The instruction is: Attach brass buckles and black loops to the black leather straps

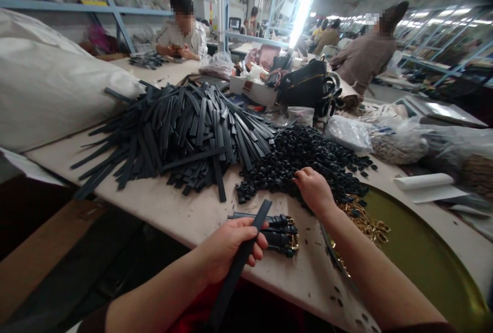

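Observation:
A long black strap (241, 258) is gripped in my left hand (236, 240), its upper end pointing up and right past the thumb. My right hand (314, 189) reaches to the near edge of a heap of small black loops (300, 150), fingers bent together; what they hold, if anything, is hidden. Just beyond my left hand lie several straps with gold buckles (283, 235), side by side on the table. A large pile of loose black straps (192, 132) spreads left of the loops. Gold buckles (362, 220) lie on a round tray, partly behind my right forearm.
The green-gold tray (419, 256) takes up the right side of the table (185, 220). A white sack (50, 81) stands at the left. Behind are a black bag (304, 86), plastic bags (348, 132) and a white roll (423, 181). A person (185, 32) sits across; others are farther back.

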Available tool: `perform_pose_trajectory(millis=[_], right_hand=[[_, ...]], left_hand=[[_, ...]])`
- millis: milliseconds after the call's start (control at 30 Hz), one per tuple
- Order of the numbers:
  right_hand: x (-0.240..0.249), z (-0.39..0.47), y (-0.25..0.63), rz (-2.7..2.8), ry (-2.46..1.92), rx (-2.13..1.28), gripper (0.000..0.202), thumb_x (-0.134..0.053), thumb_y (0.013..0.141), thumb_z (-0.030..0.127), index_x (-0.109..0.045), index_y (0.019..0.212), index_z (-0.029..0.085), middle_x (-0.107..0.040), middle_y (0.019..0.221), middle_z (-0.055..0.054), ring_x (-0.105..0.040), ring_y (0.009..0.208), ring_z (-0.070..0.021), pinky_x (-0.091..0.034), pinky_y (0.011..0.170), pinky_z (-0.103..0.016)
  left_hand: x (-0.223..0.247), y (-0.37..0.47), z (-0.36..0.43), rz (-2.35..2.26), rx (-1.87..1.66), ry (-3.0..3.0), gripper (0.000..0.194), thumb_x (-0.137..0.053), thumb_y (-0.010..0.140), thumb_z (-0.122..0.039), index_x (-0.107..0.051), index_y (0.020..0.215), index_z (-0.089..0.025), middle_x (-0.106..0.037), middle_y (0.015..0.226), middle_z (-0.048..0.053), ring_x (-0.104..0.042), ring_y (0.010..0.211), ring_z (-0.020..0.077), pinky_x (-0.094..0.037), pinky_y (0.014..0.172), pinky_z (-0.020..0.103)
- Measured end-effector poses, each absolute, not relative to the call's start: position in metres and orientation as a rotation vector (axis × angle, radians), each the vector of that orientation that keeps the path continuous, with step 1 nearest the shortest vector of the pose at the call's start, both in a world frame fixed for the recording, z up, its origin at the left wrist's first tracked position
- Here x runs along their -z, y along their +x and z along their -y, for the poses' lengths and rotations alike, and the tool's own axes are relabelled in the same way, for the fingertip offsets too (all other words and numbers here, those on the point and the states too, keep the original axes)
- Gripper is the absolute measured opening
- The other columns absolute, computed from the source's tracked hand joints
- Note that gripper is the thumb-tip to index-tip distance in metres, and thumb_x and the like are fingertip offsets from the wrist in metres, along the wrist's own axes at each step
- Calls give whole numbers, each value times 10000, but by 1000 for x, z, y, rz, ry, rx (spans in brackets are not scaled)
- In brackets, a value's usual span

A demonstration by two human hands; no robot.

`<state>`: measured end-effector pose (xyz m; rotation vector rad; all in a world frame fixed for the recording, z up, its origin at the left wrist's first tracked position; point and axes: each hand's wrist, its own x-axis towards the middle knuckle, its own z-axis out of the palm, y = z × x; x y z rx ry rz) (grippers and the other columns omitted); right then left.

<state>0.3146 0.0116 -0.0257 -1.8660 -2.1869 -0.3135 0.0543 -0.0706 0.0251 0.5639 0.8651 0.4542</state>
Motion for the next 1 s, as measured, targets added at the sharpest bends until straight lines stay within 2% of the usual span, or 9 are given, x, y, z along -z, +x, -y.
perform_pose_trajectory(millis=[100, 200, 267, 367, 467, 567, 733, 900, 1000], right_hand=[[15, 7, 301, 1863, -1729, 84, 177, -480, 832, 274, -590, 892, 149, -604, 851, -104, -551, 789, -219, -426, 737, -352], [2, 44, 271, 1350, -1524, -523, 282, -505, 812, 389, -563, 1011, 198, -615, 797, -38, -548, 664, -157, -462, 652, -316], [-4, 71, 246, 1021, -1377, -1021, 303, -564, 769, 425, -593, 977, 206, -625, 781, -21, -548, 617, -118, -471, 604, -270], [-6, 102, 217, 507, -1122, -1377, 261, -710, 647, 373, -615, 822, 205, -638, 731, 6, -572, 605, -93, -490, 591, -228], [-5, 120, 202, 280, -965, -1457, 259, -785, 558, 272, -600, 721, 193, -644, 684, 18, -592, 607, -93, -505, 589, -210], [-5, 132, 198, 300, -956, -1441, 262, -795, 542, 261, -608, 709, 187, -625, 648, 31, -585, 578, -84, -498, 573, -199], [-3, 151, 202, 695, -1123, -1300, 289, -744, 616, 319, -647, 863, 203, -656, 812, 1, -580, 672, -106, -481, 672, -254], [-3, 168, 205, 987, -1150, -1335, 226, -711, 645, 307, -646, 837, 208, -640, 772, 16, -560, 715, -117, -443, 684, -253], [-5, 173, 201, 1049, -1141, -1417, 192, -678, 672, 274, -617, 838, 200, -618, 748, 28, -548, 683, -106, -433, 663, -245]], left_hand=[[-24, 53, 76, -869, -458, 598, 215, -481, 765, -184, -533, 965, -125, -583, 657, -5, -507, 457, 52, -357, 411, 149], [-22, 53, 84, -887, -489, 785, 212, -469, 801, -296, -528, 924, -134, -559, 592, -24, -464, 420, 49, -340, 411, 153], [-19, 54, 90, -910, -523, 1024, 274, -442, 823, -399, -529, 859, -143, -505, 508, -49, -418, 395, 53, -318, 406, 160], [-15, 56, 100, -977, -590, 1368, 319, -407, 839, -447, -525, 782, -157, -443, 456, -66, -386, 397, 64, -286, 411, 174], [-13, 55, 108, -1068, -623, 1539, 316, -372, 858, -423, -533, 780, -162, -425, 458, -67, -384, 412, 75, -279, 431, 187], [-15, 50, 117, -1138, -613, 1619, 323, -348, 862, -410, -538, 778, -164, -421, 480, -61, -401, 441, 88, -289, 449, 197], [-29, 35, 127, -1136, -456, 1836, 291, -355, 854, -352, -561, 755, -171, -474, 563, -42, -443, 530, 106, -300, 505, 210], [-45, 25, 126, -983, -227, 1980, 310, -355, 852, -366, -561, 723, -173, -551, 673, -23, -497, 646, 128, -337, 583, 211], [-44, 29, 126, -954, -197, 2003, 340, -322, 866, -417, -553, 785, -180, -582, 720, -7, -529, 675, 150, -362, 615, 228]])
